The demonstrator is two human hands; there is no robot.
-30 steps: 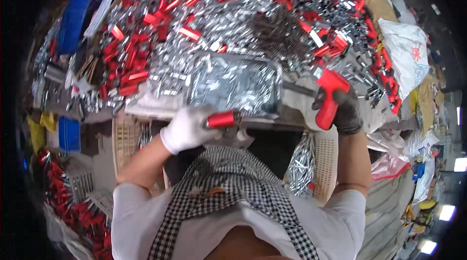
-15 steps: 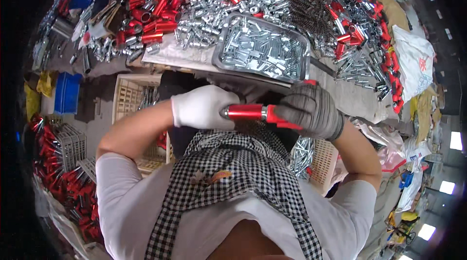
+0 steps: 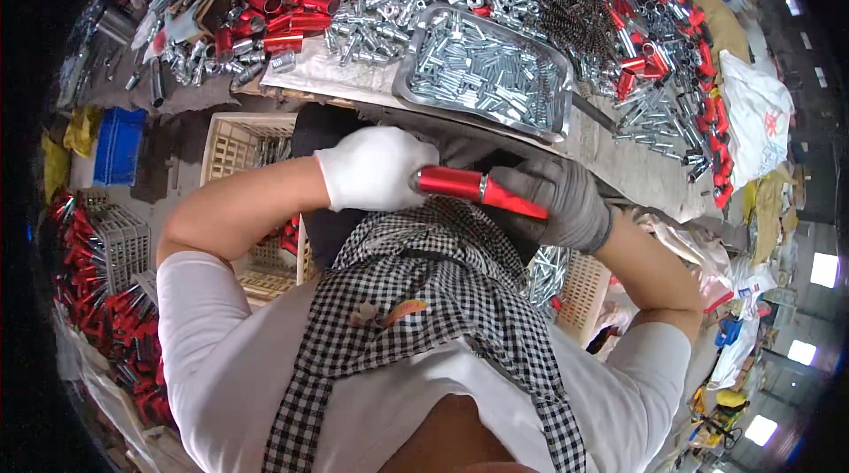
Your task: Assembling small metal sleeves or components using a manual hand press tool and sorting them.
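Observation:
A red metal tube (image 3: 449,182) lies crosswise in front of my apron, between my hands. My left hand (image 3: 380,170), in a white glove, is closed round the tube's left end. My right hand (image 3: 566,203), in a dark grey glove, grips a red handle-like piece (image 3: 517,201) that meets the tube's right end. A narrow silver ring (image 3: 483,187) shows where the two meet. The fingers of both hands partly hide the ends of this assembly.
On the workbench beyond, a metal tray (image 3: 402,84) holds small silver pins. Around it lie loose silver fittings (image 3: 380,9), red tubes (image 3: 301,22) and dark springs (image 3: 570,18). Cream plastic crates (image 3: 217,155) stand below the bench, with a blue bin (image 3: 118,148) farther left.
The silver band between the tube and the red piece looks narrower. The assembly now slopes down to the right, and the red tip above my right hand no longer shows.

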